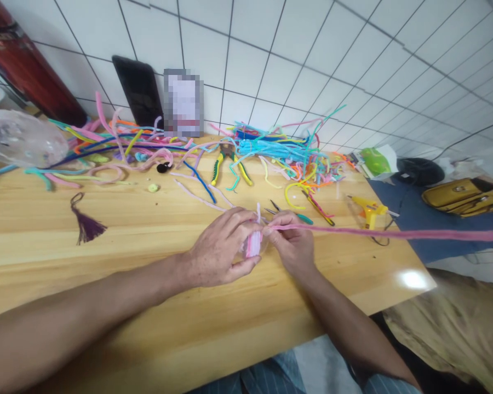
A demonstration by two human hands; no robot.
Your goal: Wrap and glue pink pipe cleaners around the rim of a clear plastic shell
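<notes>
My left hand point(225, 243) is closed around a small bundle of pale and bright pink pipe cleaners point(253, 244); a short pale end sticks up from its top. Between the thumb and fingers of my right hand point(292, 243) a long pink pipe cleaner point(378, 233) is pinched at the bundle's right side. Its free length runs straight out to the right edge of the view. Both hands are close together above the wooden table, and my fingers partly hide the bundle.
Green-and-yellow pliers point(230, 161) lie among loose colored pipe cleaners point(277, 148) along the wall. A purple tassel point(89, 221) is at left, a yellow glue gun point(370, 212) at right. A clear plastic bottle point(22, 139), red flask point(35, 65) and dark phone point(138, 90) stand behind.
</notes>
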